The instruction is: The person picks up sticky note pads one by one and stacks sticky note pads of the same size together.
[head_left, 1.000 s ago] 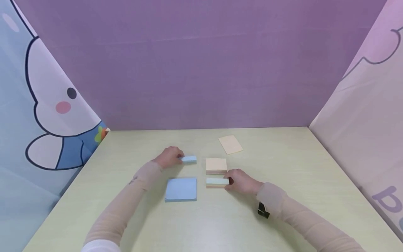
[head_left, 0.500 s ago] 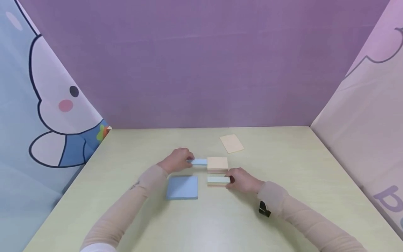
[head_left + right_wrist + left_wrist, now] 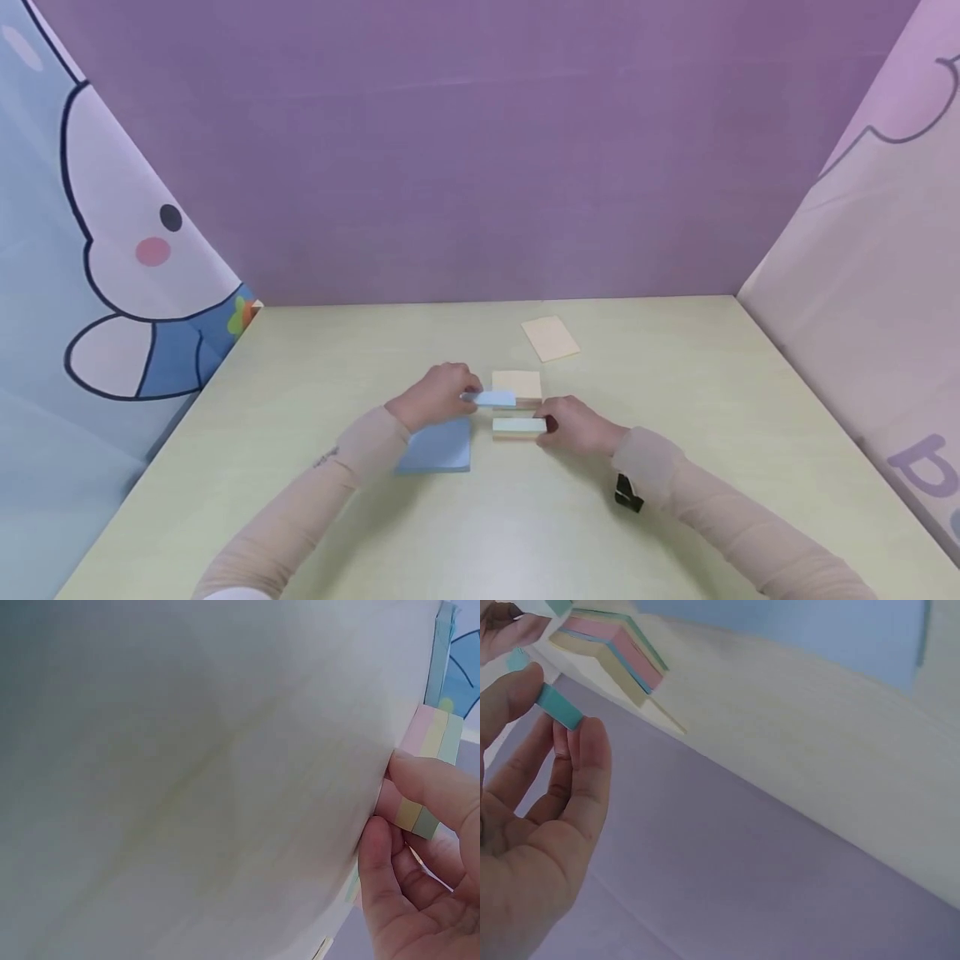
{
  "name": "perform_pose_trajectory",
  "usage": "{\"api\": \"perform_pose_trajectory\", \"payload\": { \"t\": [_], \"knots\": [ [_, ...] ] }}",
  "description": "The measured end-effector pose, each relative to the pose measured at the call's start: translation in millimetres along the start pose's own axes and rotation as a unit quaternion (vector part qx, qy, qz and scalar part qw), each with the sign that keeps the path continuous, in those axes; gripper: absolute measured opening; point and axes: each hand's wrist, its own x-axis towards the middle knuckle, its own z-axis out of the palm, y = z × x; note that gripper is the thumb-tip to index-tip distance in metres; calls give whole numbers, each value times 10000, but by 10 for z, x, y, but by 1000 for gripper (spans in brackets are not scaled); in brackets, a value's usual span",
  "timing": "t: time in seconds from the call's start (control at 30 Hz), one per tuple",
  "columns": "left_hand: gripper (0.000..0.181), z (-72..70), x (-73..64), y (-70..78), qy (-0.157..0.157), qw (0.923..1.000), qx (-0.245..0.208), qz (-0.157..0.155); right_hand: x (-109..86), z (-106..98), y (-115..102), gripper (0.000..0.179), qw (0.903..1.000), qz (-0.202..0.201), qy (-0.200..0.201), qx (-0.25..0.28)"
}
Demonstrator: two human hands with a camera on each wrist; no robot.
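Note:
My left hand [image 3: 437, 393] pinches one end of a narrow blue sticky note pad [image 3: 495, 399] between thumb and fingers. In the left wrist view this pad [image 3: 560, 707] appears teal. It overlaps the cream-topped block of sticky notes [image 3: 517, 382] in the head view; the block's layered pink, blue and green edges [image 3: 619, 649] show in the left wrist view. Just in front, my right hand [image 3: 579, 427] grips the right end of a small stack of narrow sticky note pads [image 3: 517, 427]. Pink, yellow and green layers of that stack [image 3: 427, 742] show in the right wrist view.
A larger square blue pad [image 3: 438, 450] lies front left, partly behind my left wrist. One flat cream pad [image 3: 551, 338] sits at an angle farther back on the pale table [image 3: 645, 350]. A purple backdrop [image 3: 480, 167] rises behind the far edge.
My left hand has carried the narrow blue pad rightward, then a little nearer, from left of the cream-topped block to in front of it. My right hand has kept its hold on the small stack.

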Motion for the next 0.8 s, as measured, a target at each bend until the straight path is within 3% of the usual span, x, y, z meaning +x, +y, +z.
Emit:
{"api": "perform_pose_trajectory", "payload": {
  "t": [0.37, 0.8],
  "knots": [
    [26, 107, 30, 113, -168, 9998, -67, 82, 22, -7, -8, 18, 9998, 185, -41, 7],
    [17, 250, 134, 216, -26, 9991, 201, 373, 12, -21, 45, 18, 9997, -108, -51, 215]
  ]
}}
